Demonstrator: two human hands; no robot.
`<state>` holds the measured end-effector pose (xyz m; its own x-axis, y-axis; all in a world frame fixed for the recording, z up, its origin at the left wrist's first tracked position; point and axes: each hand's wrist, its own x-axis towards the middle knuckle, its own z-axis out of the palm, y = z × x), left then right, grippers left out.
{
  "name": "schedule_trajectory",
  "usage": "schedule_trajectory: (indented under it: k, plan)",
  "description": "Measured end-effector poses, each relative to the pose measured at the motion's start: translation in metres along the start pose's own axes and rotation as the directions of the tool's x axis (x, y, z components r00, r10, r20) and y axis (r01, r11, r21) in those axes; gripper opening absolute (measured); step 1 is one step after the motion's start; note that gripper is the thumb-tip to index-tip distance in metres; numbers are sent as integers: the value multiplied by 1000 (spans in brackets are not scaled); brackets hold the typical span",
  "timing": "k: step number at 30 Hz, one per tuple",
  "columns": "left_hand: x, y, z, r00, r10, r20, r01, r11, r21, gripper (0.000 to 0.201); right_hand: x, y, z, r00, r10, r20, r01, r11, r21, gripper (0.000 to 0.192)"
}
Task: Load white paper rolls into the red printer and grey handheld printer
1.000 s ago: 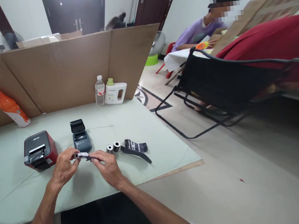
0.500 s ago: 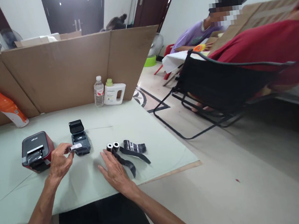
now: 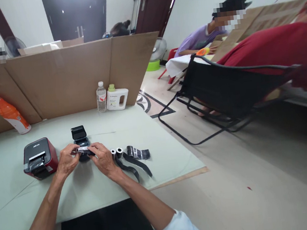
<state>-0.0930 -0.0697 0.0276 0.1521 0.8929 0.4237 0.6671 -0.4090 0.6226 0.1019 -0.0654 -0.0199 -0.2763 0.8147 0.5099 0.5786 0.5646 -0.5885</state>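
Note:
Both hands meet over a small black label printer (image 3: 81,142) whose lid stands open at the back. My left hand (image 3: 68,161) is closed, with thumb and fingertips pinching the left end of a small label roll (image 3: 83,148), white on top and dark below. The opposite end is gripped by my right hand (image 3: 103,158), also closed. The roll is just above or at the front of the printer; whether it touches is hidden. Beside my right hand are two small rolls (image 3: 119,152) with white cores and black strips (image 3: 138,163) trailing from them.
A larger red and black printer (image 3: 40,157) sits left of my left hand. A shiny dark strip (image 3: 138,152) lies to the right. Behind, an orange bottle (image 3: 10,113), water bottle (image 3: 101,97) and white jug (image 3: 117,97) stand by a cardboard screen (image 3: 63,77). People sit nearby; a black chair (image 3: 219,89) is at right.
My right hand has left the rolls and moved left to the small printer, now gripping the label roll along with my left hand. My left hand has shifted slightly right.

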Motion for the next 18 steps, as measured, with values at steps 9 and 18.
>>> schedule_trajectory:
  k: [9, 18]
  plan:
    - [13, -18, 3, 999, -31, -18, 31, 999, -6, 24, 21, -1, 13, 999, -17, 31, 18, 1000, -21, 36]
    - [32, -40, 16, 998, -56, -39, 60, 991, 123, 27, 41, 3, 28, 998, -23, 61, 27, 997, -68, 29]
